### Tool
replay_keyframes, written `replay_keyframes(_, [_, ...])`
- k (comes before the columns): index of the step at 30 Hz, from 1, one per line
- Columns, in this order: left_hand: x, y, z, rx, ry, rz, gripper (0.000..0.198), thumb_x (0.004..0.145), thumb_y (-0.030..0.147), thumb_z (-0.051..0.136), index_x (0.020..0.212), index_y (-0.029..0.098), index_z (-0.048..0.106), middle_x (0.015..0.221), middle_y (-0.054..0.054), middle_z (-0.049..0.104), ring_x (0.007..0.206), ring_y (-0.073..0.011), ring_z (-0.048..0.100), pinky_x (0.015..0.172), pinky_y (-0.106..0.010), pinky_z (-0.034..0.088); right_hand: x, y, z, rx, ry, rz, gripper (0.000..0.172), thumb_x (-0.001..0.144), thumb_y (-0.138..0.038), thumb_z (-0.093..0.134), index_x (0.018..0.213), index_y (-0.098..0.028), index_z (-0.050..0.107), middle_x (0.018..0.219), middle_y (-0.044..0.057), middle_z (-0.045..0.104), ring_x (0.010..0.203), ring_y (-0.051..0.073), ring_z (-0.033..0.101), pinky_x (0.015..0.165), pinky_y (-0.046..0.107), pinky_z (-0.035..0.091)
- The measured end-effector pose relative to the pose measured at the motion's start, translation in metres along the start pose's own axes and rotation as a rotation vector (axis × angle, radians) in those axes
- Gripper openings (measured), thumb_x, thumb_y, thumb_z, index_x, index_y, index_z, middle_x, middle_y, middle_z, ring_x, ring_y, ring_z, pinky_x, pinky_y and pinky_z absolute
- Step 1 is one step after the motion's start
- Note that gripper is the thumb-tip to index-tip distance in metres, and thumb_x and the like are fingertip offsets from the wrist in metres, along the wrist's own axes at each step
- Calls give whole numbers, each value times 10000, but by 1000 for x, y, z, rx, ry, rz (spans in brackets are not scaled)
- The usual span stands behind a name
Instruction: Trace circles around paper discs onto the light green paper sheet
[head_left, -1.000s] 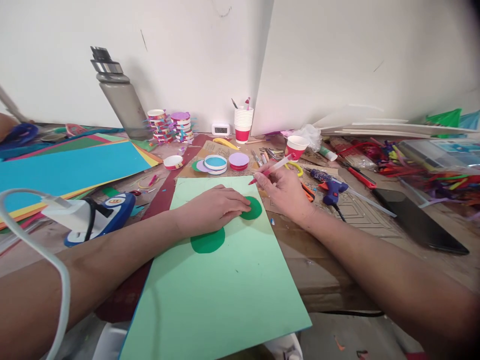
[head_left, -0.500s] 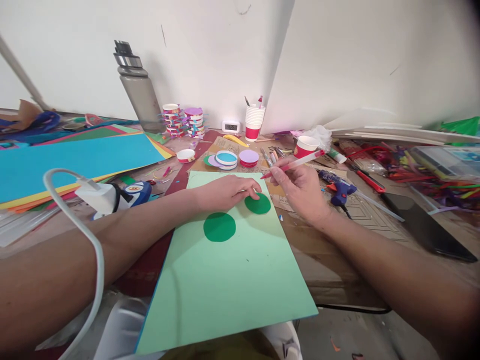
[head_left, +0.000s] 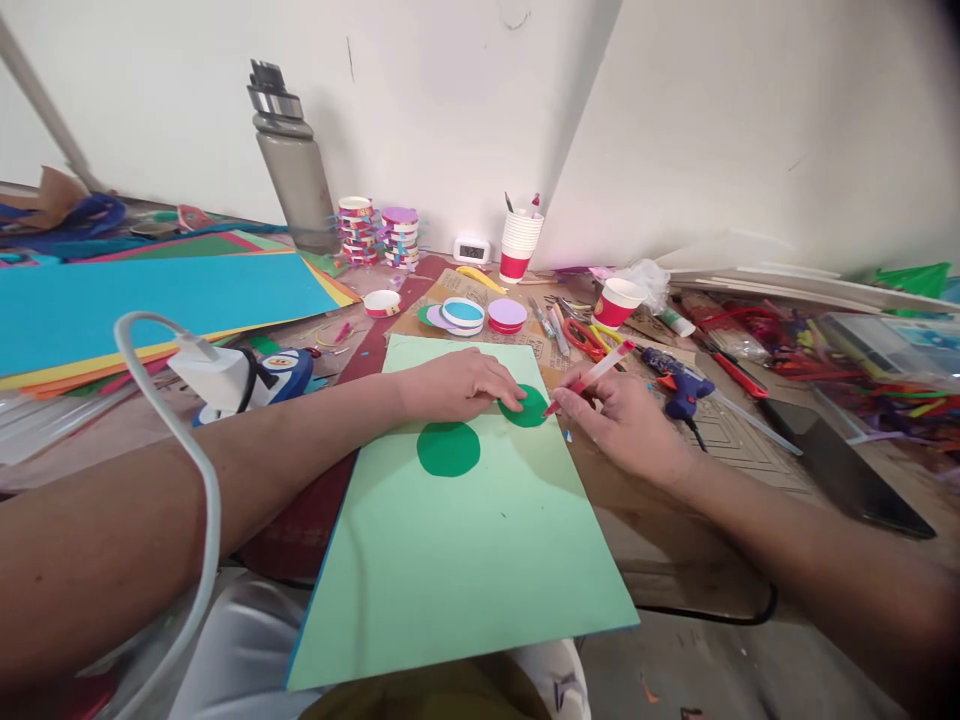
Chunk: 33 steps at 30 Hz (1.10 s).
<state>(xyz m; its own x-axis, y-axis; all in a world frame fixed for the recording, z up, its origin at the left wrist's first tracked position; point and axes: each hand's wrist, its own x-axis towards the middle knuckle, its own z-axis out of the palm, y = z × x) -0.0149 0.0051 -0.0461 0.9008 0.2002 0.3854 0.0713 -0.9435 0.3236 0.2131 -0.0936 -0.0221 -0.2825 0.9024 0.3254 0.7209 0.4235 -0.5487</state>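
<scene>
A light green sheet [head_left: 465, 560] lies in front of me with two dark green paper circles on it. My left hand [head_left: 457, 385] lies flat on the sheet, its fingertips pressing the far circle [head_left: 529, 408]. The near circle [head_left: 448, 449] lies bare just below that hand. My right hand [head_left: 622, 425] grips a red and white pen [head_left: 592, 375] whose tip touches the right edge of the far circle.
A stack of coloured sheets [head_left: 142, 310] lies at the left, a white charger [head_left: 214, 372] with its cable near my left arm. A grey bottle [head_left: 294, 165], paper cups [head_left: 519, 245], a blue glue gun [head_left: 679, 385] and a black phone [head_left: 840, 455] crowd the desk behind and right.
My right hand has come down and left, bringing the pen tip from the air to the edge of the far circle. The left hand keeps pressing that circle.
</scene>
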Motion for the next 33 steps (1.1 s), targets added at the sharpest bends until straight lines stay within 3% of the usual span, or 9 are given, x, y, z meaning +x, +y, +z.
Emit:
replay_keyframes(9, [0, 1, 0, 5, -5, -33, 427, 816, -11, 488, 1011, 246, 769, 1140, -21, 746, 1001, -162, 683, 934, -292, 506, -4, -3, 4, -11, -63, -30, 270, 928, -293, 508, 729, -179, 650, 721, 41, 689, 620, 152, 574, 585, 278, 410])
replay_keyframes(33, [2, 2, -1, 11, -39, -24, 454, 757, -43, 467, 967, 227, 765, 1116, -37, 747, 988, -166, 678, 927, -285, 488, 2, -11, 16, 23, -23, -104, 242, 912, -278, 543, 694, -208, 621, 766, 38, 691, 669, 160, 597, 623, 286, 455])
